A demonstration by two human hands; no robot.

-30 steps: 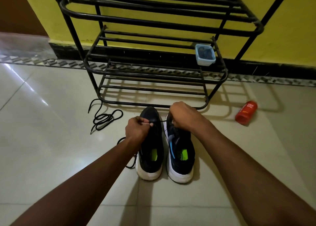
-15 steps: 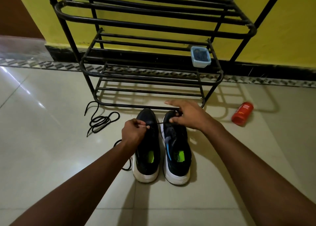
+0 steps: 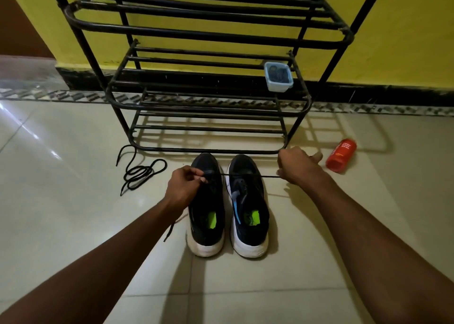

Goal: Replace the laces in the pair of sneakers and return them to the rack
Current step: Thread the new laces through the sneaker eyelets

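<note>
We are lacing the left sneaker (image 3: 207, 201) at frame centre. Our left hand (image 3: 183, 188) is pinching the lace (image 3: 248, 175) at its front eyelets; our right hand (image 3: 294, 166) is closing on the other end, pulling it taut rightward across the right sneaker (image 3: 248, 201), which is showing no lace. Another lace (image 3: 140, 171) is lying on the floor at left. The rack (image 3: 208, 102) above is waiting; most work is remaining, we judge.

navy sneakers (image 3: 227, 205), black rack (image 3: 208, 102), orange bottle (image 3: 341, 158)
</note>
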